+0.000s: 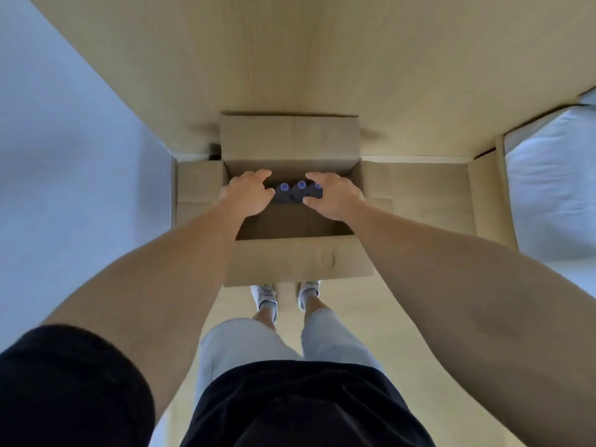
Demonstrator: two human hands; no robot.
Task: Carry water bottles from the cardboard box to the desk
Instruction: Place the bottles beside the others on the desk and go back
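Note:
An open cardboard box [298,259] stands on the floor in front of my feet. Three water bottles with dark caps stand in a row inside it: left bottle [283,189], middle bottle [300,188], right bottle [317,191]. My left hand [246,195] reaches into the box with curved fingers, its thumb and fingertips right beside the left bottle but not closed round it. My right hand [333,196] curls its fingers over the right bottle's cap, with the thumb on its near side. The bottles' bodies are hidden in the dark box.
The box's flaps are folded out on all sides, the right flap [416,195] lying broad on the wooden floor. A white cushion or mattress [554,175] lies at the right. A pale wall [64,156] runs along the left. My shoes [267,296] stand just behind the box.

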